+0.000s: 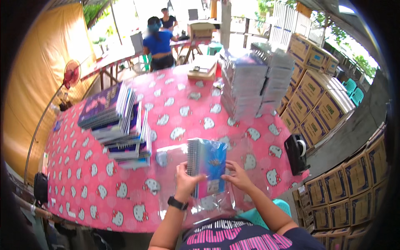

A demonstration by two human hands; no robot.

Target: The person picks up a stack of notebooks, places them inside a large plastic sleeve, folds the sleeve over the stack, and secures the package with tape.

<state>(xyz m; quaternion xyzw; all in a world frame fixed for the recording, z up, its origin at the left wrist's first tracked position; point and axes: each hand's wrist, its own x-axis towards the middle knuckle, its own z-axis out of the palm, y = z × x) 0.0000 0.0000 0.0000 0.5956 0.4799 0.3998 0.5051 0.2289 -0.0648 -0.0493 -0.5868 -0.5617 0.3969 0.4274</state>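
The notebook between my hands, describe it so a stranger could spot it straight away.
Find the large table in pink cat-print cloth, then its near edge. Between the left hand and right hand is a spiral-bound notebook. Unlike the piled notebooks to its left, it is single, its blue-and-pink cover in view.

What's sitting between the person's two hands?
A blue-and-pink notebook, seen in the head view: the left hand is at its spiral side, the right hand at the opposite edge.
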